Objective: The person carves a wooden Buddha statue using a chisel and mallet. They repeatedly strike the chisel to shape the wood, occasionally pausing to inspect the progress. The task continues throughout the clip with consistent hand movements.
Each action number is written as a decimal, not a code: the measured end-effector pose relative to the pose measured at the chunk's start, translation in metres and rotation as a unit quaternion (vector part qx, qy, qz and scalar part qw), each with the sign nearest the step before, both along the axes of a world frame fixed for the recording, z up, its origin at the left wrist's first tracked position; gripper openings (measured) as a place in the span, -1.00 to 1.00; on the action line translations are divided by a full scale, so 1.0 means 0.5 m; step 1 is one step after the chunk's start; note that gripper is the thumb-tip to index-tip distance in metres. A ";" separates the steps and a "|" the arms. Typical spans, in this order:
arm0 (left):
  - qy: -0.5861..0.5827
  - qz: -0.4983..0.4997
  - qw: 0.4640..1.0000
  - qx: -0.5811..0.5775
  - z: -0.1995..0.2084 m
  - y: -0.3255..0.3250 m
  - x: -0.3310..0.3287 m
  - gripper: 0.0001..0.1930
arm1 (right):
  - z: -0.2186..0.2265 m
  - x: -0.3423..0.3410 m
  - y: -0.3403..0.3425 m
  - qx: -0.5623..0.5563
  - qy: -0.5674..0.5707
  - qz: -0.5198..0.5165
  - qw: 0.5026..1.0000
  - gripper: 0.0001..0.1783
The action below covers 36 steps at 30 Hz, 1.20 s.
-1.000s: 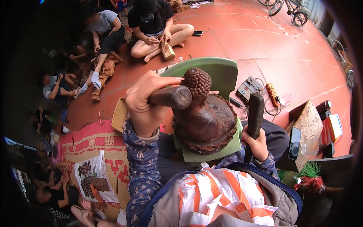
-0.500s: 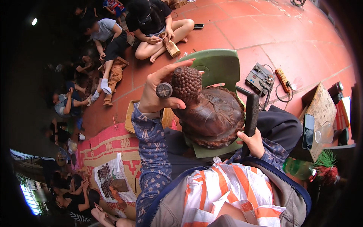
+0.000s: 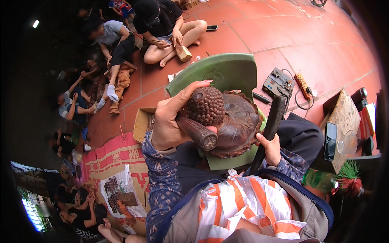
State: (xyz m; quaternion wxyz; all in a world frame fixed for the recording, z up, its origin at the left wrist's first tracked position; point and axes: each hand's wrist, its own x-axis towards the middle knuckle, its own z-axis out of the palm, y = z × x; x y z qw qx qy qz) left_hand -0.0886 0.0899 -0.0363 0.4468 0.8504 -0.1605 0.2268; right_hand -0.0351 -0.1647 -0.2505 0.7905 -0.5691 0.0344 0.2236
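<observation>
Dark and blurred at nine o'clock, seated people barely readable. Left hand wrapped round a wooden chisel handle, thumb stretched over the knobbly head of the carved wooden statue. Statue dead centre, against the green plastic chair, its base hidden. At three o'clock, right hand clenched on a dark mallet, lower end hidden behind the hand.
</observation>
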 end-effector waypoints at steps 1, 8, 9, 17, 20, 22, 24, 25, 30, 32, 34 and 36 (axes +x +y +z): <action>-0.008 0.028 1.000 0.012 0.000 -0.017 -0.005 -0.22 | -0.001 0.012 0.004 -0.007 -0.013 0.000 1.000 -0.74; -0.050 0.187 0.980 0.035 -0.026 -0.071 -0.003 -0.20 | 0.001 0.138 0.037 -0.037 -0.077 0.057 0.995 -0.82; -0.046 0.205 0.977 0.037 -0.028 -0.074 -0.002 -0.19 | -0.005 0.152 0.042 -0.032 -0.089 0.076 0.993 -0.81; -0.060 0.242 0.968 -0.039 0.033 -0.050 -0.049 -0.34 | 0.045 0.165 -0.013 -0.044 -0.055 0.037 0.997 -0.78; -0.166 0.211 0.961 0.067 0.073 -0.079 -0.048 -0.36 | 0.100 0.204 -0.070 -0.072 -0.180 0.040 0.980 -0.74; -0.202 0.104 0.965 0.135 0.091 -0.135 -0.020 -0.38 | 0.194 0.202 -0.095 -0.092 -0.258 -0.005 0.962 -0.69; -0.202 0.028 0.937 0.283 0.099 -0.199 0.004 -0.60 | 0.258 0.203 -0.098 -0.062 -0.305 -0.036 0.950 -0.63; -0.212 0.034 0.935 0.281 0.092 -0.228 0.022 -0.69 | 0.278 0.209 -0.098 -0.032 -0.300 -0.040 0.953 -0.60; -0.285 0.084 0.929 0.222 0.093 -0.269 0.138 -0.80 | 0.316 0.221 -0.159 -0.019 -0.428 -0.116 0.896 -0.71; -0.281 0.102 0.928 0.224 0.087 -0.267 0.165 -0.79 | 0.321 0.214 -0.145 -0.058 -0.450 -0.117 0.884 -0.83; -0.273 0.108 0.928 0.229 0.080 -0.259 0.175 -0.78 | 0.317 0.215 -0.134 -0.101 -0.458 -0.104 0.877 -0.87; -0.256 0.111 0.928 0.246 0.076 -0.251 0.181 -0.77 | 0.305 0.217 -0.132 -0.090 -0.431 -0.092 0.893 -0.88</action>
